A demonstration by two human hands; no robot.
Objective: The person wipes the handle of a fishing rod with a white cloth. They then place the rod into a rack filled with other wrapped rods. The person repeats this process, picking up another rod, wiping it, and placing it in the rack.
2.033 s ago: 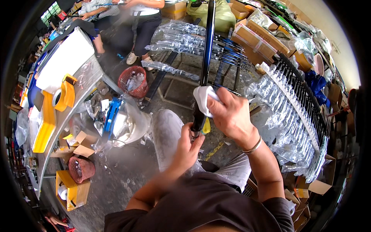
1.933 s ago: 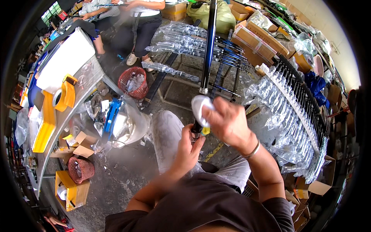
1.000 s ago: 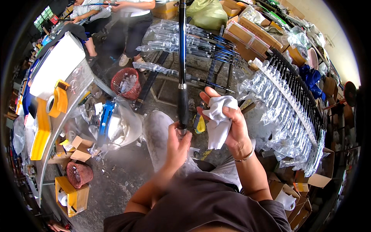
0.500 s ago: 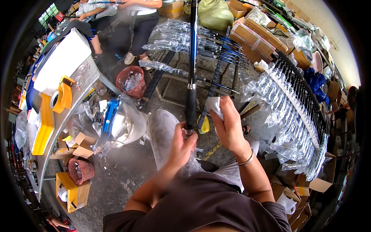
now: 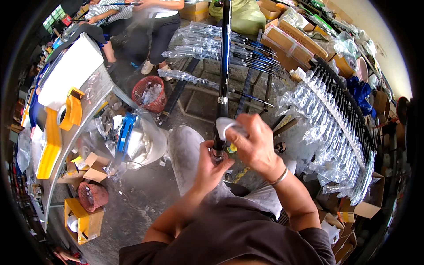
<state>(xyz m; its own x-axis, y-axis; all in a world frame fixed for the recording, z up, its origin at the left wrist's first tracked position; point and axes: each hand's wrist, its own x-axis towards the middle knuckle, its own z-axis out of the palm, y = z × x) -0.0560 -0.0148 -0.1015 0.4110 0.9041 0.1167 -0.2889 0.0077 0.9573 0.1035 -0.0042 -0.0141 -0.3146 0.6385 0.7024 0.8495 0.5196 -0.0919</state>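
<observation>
1. A long dark rod [image 5: 224,66], black with a blue sheen and a silver band partway up, stands nearly upright in the middle of the view. Its long axis runs from the person's lap away toward the far top edge, with the butt end nearest the person and the thin end pointing far.
2. The left hand [image 5: 211,165] is clamped around the butt of the rod, fingers curled about it from below and the left.
3. The right hand [image 5: 254,145] is closed on a white cloth [image 5: 229,126], pressing it against the rod just above the left hand.
4. A thin metal bangle [image 5: 279,178] sits on the right wrist.
5. To the far right, a long rack of plastic-wrapped rods [image 5: 335,128] runs from the far middle down toward the near right.
6. More bagged rods [image 5: 221,46] lie across a frame far behind the held rod.
7. On the floor to the left sits a red mesh basket [image 5: 150,92], well apart from both hands.
8. A curved surface [image 5: 90,99] at the left carries a yellow tape dispenser [image 5: 70,112] and a white slab [image 5: 70,70].
9. Two other people [image 5: 141,17] sit at the far left.
</observation>
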